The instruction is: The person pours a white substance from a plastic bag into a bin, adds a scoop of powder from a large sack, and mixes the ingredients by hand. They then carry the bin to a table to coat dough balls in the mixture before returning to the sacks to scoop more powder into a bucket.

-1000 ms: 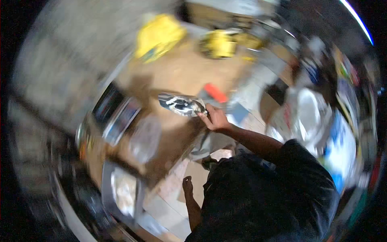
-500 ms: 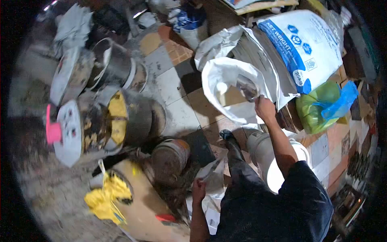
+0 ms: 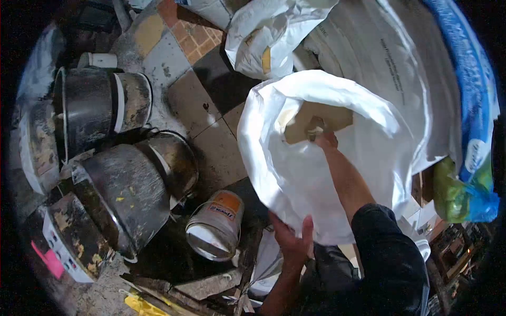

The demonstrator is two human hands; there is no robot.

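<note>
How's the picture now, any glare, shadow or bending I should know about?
Head view: glare on the open white sack; head view: deep shadow below the small white bucket with an orange label; head view: edges bend, corners go black.

The object (image 3: 315,127) in the right hand (image 3: 327,140) is indistinct.

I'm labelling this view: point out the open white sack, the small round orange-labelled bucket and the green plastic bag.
Open white sack (image 3: 255,131): head view, left rim.
Small round orange-labelled bucket (image 3: 225,203): head view, orange label.
Green plastic bag (image 3: 449,197): head view, middle.
</note>
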